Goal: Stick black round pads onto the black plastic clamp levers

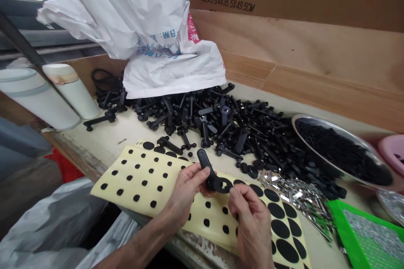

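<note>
Two bare hands are held low in the frame, just above the near edge of a bench (94, 134). A black plastic lever (208, 166) is grasped by the left hand (186, 191), its arm tilted upward and its ring end turned toward the right hand (252, 218). The right hand is closed into a pinch at the ring; whether anything is held between its fingertips cannot be told.

Beneath both hands lies a yellow sheet (142, 195) of black dots, small at left and large at lower right. Behind it, a pile (227, 130) of similar black parts spreads from a white sack (148, 21) at upper center toward a tilted steel bowl (328, 128) at right.

The lever could be dropped onto the loose pile if the left hand's grip were relaxed. The sheet, lying loose at the bench edge, could be dragged off by a wrist or sleeve. Metal clips (293, 193) at right could also be knocked into the green tray (347, 235) if the hands were swung that way.
</note>
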Demonstrator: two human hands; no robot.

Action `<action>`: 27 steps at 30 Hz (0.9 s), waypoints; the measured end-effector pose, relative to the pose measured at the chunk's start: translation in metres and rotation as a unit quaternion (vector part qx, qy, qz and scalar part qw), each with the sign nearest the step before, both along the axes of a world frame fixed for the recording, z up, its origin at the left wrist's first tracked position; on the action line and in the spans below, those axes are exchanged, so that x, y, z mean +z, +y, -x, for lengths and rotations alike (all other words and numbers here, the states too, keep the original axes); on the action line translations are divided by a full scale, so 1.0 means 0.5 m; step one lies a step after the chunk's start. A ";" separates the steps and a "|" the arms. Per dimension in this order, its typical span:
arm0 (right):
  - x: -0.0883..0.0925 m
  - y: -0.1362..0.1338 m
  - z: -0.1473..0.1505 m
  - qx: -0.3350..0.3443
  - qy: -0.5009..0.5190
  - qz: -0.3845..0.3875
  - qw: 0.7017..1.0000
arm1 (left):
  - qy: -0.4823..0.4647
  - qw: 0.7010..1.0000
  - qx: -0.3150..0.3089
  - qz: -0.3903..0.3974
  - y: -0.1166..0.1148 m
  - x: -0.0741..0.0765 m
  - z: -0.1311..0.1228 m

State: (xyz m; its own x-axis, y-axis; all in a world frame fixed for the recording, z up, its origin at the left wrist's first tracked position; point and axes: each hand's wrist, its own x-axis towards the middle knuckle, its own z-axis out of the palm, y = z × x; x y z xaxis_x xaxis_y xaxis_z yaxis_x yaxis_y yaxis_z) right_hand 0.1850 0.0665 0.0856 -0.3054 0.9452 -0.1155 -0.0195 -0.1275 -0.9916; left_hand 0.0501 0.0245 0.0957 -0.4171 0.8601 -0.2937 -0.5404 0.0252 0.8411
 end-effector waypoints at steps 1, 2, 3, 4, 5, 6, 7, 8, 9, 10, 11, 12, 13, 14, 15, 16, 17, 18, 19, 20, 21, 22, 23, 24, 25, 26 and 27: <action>0.001 -0.001 0.000 -0.010 0.004 -0.008 1.000 | 0.002 1.000 0.003 0.001 0.001 0.000 0.000; 0.002 -0.001 0.000 -0.009 0.002 -0.012 1.000 | 0.004 1.000 0.003 0.001 0.001 -0.001 -0.001; 0.001 -0.001 0.000 0.004 -0.005 -0.009 1.000 | 0.006 1.000 0.002 0.000 0.001 -0.002 -0.001; 0.000 -0.001 0.001 0.023 -0.016 -0.003 1.000 | 0.007 1.000 -0.001 0.000 0.001 -0.003 -0.001; -0.002 0.001 0.001 0.044 -0.026 0.005 0.999 | 0.008 1.000 -0.003 0.000 0.001 -0.004 0.000; -0.004 0.002 0.001 0.063 -0.034 0.012 0.997 | 0.009 1.000 -0.004 0.001 0.001 -0.005 0.000; -0.007 0.004 0.001 0.075 -0.038 0.017 0.996 | 0.009 1.000 -0.004 0.002 0.001 -0.005 0.000; -0.009 0.005 0.001 0.082 -0.041 0.020 0.996 | 0.009 1.000 -0.005 0.001 0.002 -0.005 0.000; -0.011 0.007 0.002 0.084 -0.044 0.022 0.995 | 0.008 1.000 -0.007 -0.001 0.002 -0.004 0.000; -0.013 0.008 0.002 0.082 -0.048 0.021 0.995 | 0.008 1.000 -0.008 -0.004 0.002 -0.003 0.000; -0.014 0.009 0.002 0.080 -0.051 0.018 0.995 | 0.008 1.000 -0.011 -0.008 0.003 -0.002 0.000; -0.015 0.009 0.002 0.076 -0.054 0.015 0.996 | 0.009 1.000 -0.014 -0.011 0.003 -0.002 -0.001; -0.015 0.010 0.002 0.073 -0.057 0.012 0.996 | 0.010 1.000 -0.016 -0.011 0.002 -0.001 -0.001; -0.015 0.010 0.002 0.073 -0.059 0.010 0.996 | 0.012 1.000 -0.018 -0.010 0.002 -0.001 -0.001; -0.015 0.010 0.002 0.074 -0.060 0.007 0.995 | 0.013 1.000 -0.018 -0.008 0.001 -0.001 -0.001; -0.014 0.010 0.002 0.075 -0.061 0.006 0.995 | 0.015 1.000 -0.019 -0.007 0.001 -0.001 0.000; -0.014 0.010 0.002 0.076 -0.062 0.005 0.995 | 0.015 1.000 -0.020 -0.006 0.000 -0.002 0.000; -0.013 0.010 0.002 0.076 -0.063 0.005 0.995 | 0.014 1.000 -0.021 -0.007 -0.001 -0.003 0.000; -0.014 0.010 0.002 0.075 -0.064 0.005 0.995 | 0.013 1.000 -0.022 -0.009 -0.001 -0.004 0.001; -0.014 0.010 0.002 0.073 -0.066 0.005 0.995 | 0.012 1.000 -0.022 -0.011 -0.002 -0.005 0.001; -0.014 0.011 0.002 0.072 -0.068 0.006 0.995 | 0.010 1.000 -0.022 -0.012 -0.002 -0.006 0.001; -0.015 0.011 0.002 0.072 -0.070 0.005 0.995 | 0.009 1.000 -0.022 -0.013 -0.002 -0.006 0.001; -0.017 0.011 0.002 0.072 -0.071 0.005 0.995 | 0.007 1.000 -0.022 -0.013 -0.002 -0.006 0.002; -0.018 0.011 0.001 0.072 -0.070 0.005 0.995 | 0.006 1.000 -0.022 -0.012 -0.002 -0.006 0.002; -0.019 0.012 0.001 0.072 -0.068 0.006 0.995 | 0.005 1.000 -0.022 -0.011 -0.001 -0.005 0.002; -0.020 0.012 0.000 0.073 -0.065 0.009 0.995 | 0.004 1.000 -0.022 -0.011 -0.001 -0.005 0.003; -0.021 0.012 -0.001 0.075 -0.062 0.014 0.995 | 0.005 1.000 -0.022 -0.011 -0.001 -0.005 0.003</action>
